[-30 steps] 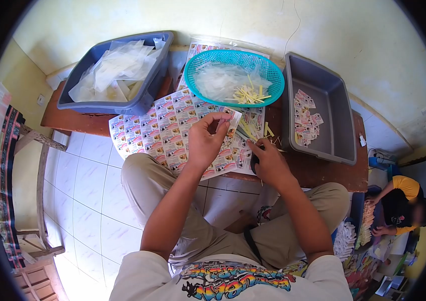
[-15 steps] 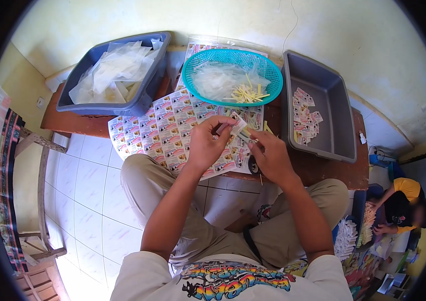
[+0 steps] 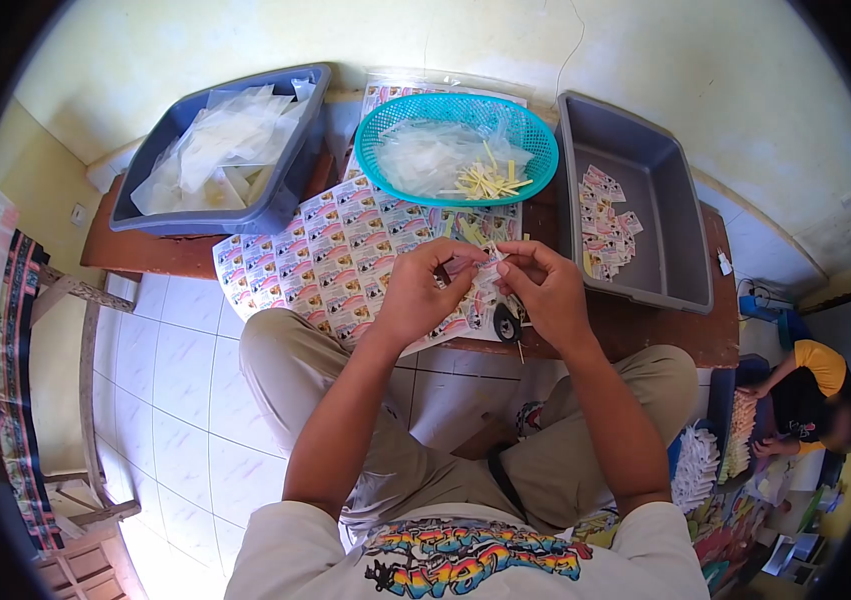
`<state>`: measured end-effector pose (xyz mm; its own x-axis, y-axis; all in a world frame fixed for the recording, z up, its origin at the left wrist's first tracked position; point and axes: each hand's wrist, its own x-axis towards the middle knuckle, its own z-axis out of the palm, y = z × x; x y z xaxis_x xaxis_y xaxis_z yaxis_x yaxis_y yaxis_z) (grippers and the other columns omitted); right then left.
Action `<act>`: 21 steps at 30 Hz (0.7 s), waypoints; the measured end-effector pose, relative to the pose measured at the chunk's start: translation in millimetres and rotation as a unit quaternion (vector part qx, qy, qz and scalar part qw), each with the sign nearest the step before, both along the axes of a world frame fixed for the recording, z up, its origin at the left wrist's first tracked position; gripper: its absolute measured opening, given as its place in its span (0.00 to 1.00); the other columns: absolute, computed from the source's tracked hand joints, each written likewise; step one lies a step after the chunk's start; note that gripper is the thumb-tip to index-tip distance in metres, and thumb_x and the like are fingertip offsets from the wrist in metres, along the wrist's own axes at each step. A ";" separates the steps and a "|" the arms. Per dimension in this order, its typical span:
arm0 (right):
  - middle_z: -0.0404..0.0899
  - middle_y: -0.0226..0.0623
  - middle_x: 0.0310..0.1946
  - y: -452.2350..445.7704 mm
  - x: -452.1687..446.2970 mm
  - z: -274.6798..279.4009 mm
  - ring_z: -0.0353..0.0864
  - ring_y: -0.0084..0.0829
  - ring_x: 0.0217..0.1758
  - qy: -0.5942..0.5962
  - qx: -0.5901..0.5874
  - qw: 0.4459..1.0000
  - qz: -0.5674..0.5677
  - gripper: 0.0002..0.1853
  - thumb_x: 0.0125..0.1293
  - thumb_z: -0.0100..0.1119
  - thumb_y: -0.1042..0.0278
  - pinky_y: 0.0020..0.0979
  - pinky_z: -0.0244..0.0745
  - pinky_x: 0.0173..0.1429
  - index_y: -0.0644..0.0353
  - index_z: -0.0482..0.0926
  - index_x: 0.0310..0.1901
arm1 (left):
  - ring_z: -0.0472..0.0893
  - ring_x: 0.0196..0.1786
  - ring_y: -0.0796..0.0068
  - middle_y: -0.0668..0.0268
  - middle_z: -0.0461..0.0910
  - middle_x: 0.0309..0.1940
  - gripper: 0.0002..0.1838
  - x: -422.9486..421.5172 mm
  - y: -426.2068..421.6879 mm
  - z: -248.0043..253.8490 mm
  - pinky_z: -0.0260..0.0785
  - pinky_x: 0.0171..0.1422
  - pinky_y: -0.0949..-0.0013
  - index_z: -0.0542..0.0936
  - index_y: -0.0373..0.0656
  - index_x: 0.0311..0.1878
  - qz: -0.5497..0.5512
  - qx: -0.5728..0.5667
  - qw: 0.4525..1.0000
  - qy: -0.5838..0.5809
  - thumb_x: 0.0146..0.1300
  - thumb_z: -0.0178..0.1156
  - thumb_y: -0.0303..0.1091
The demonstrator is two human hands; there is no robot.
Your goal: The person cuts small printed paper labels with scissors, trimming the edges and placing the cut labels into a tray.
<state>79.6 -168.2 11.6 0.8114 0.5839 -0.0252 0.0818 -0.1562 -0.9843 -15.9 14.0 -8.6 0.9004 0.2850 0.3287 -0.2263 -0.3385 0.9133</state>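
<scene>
Sheets of cloudy plastic (image 3: 220,145) lay heaped in the blue-grey tub (image 3: 207,222) toward the left end of the brown bench (image 3: 150,243). Next came the printed paper (image 3: 310,255), its rows of labels reaching past the bench's near edge. Over it, my left hand (image 3: 427,290) had thumb and forefinger closed in a pinch on a small printed slip (image 3: 490,266). Beyond, the teal basket (image 3: 455,106) held clear plastic and loose yellow strips (image 3: 488,184). The slip sat between my hands, partly covered by my fingers. A black handle (image 3: 506,322) rested just below. My right hand (image 3: 545,285) pinched the slip's other side. Farther right, the grey tub (image 3: 667,215) contained printed pieces (image 3: 605,225), and a person (image 3: 800,400) was busy beyond.
</scene>
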 end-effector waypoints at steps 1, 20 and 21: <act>0.90 0.39 0.43 0.7 0.3 0.0 0.91 0.23 0.43 0.003 0.005 1.000 -0.010 0.15 0.74 0.69 0.75 0.25 0.89 0.47 0.67 0.85 0.59 | 0.85 0.37 0.75 0.62 0.89 0.40 0.11 0.6 -0.7 -1.1 0.78 0.45 0.69 0.90 0.42 0.50 0.019 -0.010 1.000 -0.009 0.65 0.70 0.21; 0.87 0.39 0.45 2.9 -3.7 -7.9 0.93 0.27 0.44 0.027 0.069 0.996 -0.040 0.19 0.73 0.69 0.77 0.26 0.90 0.49 0.68 0.81 0.63 | 0.87 0.55 0.69 0.61 0.85 0.61 0.22 -0.6 -0.2 -3.4 0.82 0.54 0.68 0.89 0.44 0.57 0.052 0.067 0.995 -0.044 0.58 0.80 0.26; 0.87 0.39 0.45 2.6 -4.2 -6.9 0.93 0.27 0.44 0.027 0.069 0.996 -0.039 0.19 0.73 0.69 0.77 0.26 0.90 0.49 0.68 0.81 0.63 | 0.87 0.58 0.65 0.60 0.85 0.62 0.23 -0.2 0.3 -4.6 0.83 0.56 0.66 0.89 0.46 0.57 0.054 0.089 0.993 -0.062 0.57 0.81 0.26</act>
<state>75.4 -165.6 4.8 0.8546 0.5193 0.0065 0.0212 -0.0224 -0.9995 -16.1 14.3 -13.2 0.8167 0.3059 0.4892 -0.2872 -0.5198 0.8046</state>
